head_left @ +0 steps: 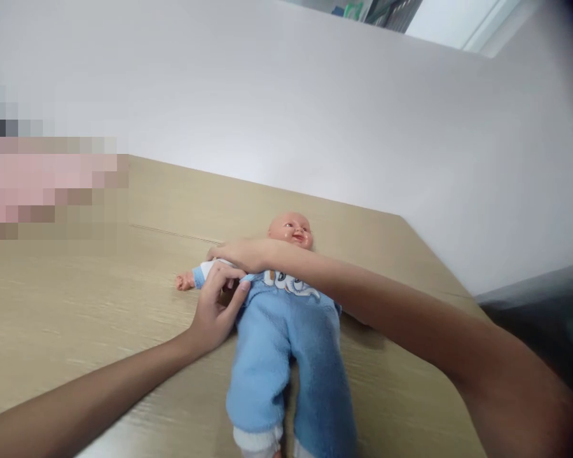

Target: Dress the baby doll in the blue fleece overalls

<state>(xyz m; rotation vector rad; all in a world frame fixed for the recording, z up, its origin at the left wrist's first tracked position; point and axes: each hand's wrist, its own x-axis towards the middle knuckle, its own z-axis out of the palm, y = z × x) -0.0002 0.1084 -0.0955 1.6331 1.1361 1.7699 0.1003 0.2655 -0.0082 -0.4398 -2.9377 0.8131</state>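
Observation:
A baby doll (290, 230) lies on its back on the wooden table, its head away from me. It wears fuzzy blue overalls (267, 337) with a cartoon face on the bib, over a white top whose sleeve (211, 270) has a blue cuff. At the doll's side, my left hand (219, 305) is closed, thumb and fingers pinching the edge of the overalls under the doll's arm. My right hand (241, 253) reaches across the doll's chest to the same shoulder; its fingertips are blurred and partly hidden. The doll's other arm is hidden beneath my right forearm.
The light wooden table (100, 305) reaches back to a pale wall (219, 95). A pixelated patch (38, 184) covers something at the left edge. At the top, an opening (386, 13) shows shelves. A dark area (544, 324) lies beyond the table's right edge.

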